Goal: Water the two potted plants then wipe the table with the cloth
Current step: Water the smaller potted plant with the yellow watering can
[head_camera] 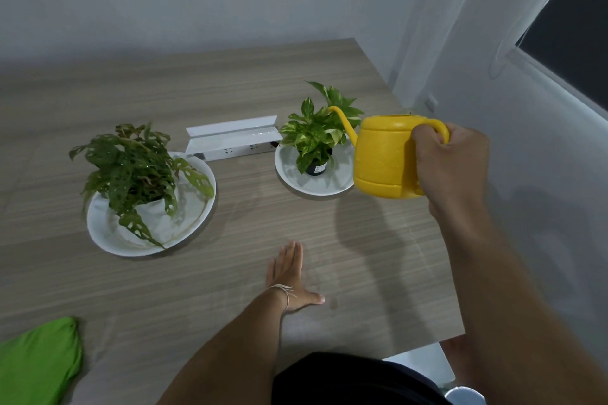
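Watering can [383, 158], yellow, held above table [263, 76] at right, upright; spout w/ long axis running up-left, tip over small plant [317, 128]. Table: wood-grain. Big plant [138, 168], holey leaves, on large white plate [194, 220], left side. Small plant, variegated leaves, dark pot w/ white label, text too small to read, on smaller white plate [289, 171]. Green cloth [39, 362] at near-left corner. White box [233, 138] btwn plants. R hand [450, 161] grips can handle. L hand [289, 276] flat on table, fingers straight, holding nothing.
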`<action>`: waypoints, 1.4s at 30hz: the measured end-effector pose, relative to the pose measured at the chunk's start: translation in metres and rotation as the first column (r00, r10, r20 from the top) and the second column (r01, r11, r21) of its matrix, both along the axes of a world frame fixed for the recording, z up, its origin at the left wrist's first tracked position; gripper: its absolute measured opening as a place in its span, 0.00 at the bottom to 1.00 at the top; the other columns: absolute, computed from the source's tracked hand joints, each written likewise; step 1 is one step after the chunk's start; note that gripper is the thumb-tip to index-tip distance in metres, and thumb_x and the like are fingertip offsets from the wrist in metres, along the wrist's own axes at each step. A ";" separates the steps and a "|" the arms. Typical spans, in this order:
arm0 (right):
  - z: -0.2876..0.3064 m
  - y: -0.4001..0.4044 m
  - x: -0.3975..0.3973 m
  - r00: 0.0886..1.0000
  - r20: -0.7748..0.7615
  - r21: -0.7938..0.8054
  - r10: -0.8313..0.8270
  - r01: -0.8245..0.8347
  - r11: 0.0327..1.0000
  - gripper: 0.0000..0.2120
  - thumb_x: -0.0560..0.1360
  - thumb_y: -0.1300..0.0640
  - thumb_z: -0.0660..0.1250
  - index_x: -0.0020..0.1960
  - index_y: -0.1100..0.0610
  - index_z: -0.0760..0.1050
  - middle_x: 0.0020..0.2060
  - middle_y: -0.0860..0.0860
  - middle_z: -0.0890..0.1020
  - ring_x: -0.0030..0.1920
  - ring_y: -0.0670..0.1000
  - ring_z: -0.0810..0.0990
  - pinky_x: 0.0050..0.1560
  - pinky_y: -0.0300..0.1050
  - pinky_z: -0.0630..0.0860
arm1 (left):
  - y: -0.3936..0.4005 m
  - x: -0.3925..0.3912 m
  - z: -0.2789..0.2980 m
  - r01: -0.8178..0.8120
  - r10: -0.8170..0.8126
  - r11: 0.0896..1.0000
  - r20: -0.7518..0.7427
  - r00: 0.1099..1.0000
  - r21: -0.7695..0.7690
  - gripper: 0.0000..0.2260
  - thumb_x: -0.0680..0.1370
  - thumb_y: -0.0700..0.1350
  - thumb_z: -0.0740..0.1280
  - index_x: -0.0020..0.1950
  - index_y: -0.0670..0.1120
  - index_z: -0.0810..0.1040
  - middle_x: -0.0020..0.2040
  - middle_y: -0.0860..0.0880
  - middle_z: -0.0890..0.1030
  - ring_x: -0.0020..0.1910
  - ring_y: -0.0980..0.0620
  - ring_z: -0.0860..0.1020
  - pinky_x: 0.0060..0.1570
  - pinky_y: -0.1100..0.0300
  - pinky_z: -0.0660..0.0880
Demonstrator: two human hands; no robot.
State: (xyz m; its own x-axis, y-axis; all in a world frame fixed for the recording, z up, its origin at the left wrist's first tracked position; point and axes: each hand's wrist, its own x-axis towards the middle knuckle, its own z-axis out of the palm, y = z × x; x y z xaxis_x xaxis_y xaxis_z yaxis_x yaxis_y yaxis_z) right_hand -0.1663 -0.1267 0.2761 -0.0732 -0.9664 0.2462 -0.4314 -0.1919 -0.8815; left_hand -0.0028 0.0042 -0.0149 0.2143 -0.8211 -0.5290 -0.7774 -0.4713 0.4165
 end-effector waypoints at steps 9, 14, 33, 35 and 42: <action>-0.004 0.006 0.003 0.999 0.004 0.011 0.042 -0.043 0.999 0.18 0.74 0.58 0.65 0.31 0.53 0.59 0.20 0.44 0.57 0.26 0.46 0.56 0.23 0.38 0.54 | 0.001 0.000 0.000 0.001 -0.001 1.000 -0.005 1.000 -0.005 0.60 0.67 0.65 0.74 0.80 0.52 0.31 0.79 0.54 0.30 0.78 0.52 0.30 0.77 0.49 0.34; -0.002 0.011 -0.001 0.999 0.016 0.001 0.046 -0.046 0.999 0.18 0.74 0.59 0.65 0.30 0.53 0.59 0.21 0.45 0.57 0.25 0.46 0.57 0.22 0.37 0.54 | 0.001 0.000 0.002 0.006 -0.006 1.000 0.000 1.000 -0.002 0.60 0.67 0.65 0.74 0.80 0.51 0.31 0.80 0.53 0.30 0.78 0.51 0.30 0.77 0.48 0.35; -0.005 0.002 -0.003 1.000 0.019 0.003 0.017 -0.017 1.000 0.19 0.74 0.59 0.64 0.30 0.53 0.58 0.20 0.45 0.59 0.24 0.46 0.58 0.23 0.36 0.55 | 0.000 0.000 -0.002 0.005 -0.005 1.000 0.016 1.000 -0.015 0.61 0.67 0.65 0.74 0.80 0.51 0.31 0.80 0.53 0.31 0.79 0.50 0.31 0.77 0.48 0.35; -0.005 0.002 -0.001 0.999 0.026 0.002 0.026 -0.026 1.000 0.20 0.75 0.59 0.64 0.29 0.52 0.58 0.19 0.45 0.59 0.24 0.46 0.58 0.23 0.36 0.55 | 0.000 0.001 -0.002 0.007 -0.007 1.000 0.016 1.000 -0.012 0.61 0.67 0.66 0.74 0.79 0.51 0.31 0.80 0.53 0.31 0.79 0.51 0.31 0.77 0.48 0.36; -0.004 0.003 0.003 0.996 0.034 0.011 0.077 -0.077 0.997 0.20 0.75 0.59 0.64 0.30 0.53 0.58 0.19 0.45 0.59 0.23 0.45 0.58 0.23 0.34 0.56 | 0.000 0.000 -0.003 0.004 -0.003 1.000 0.016 1.000 -0.017 0.60 0.67 0.65 0.74 0.80 0.51 0.32 0.80 0.53 0.31 0.79 0.51 0.32 0.78 0.48 0.36</action>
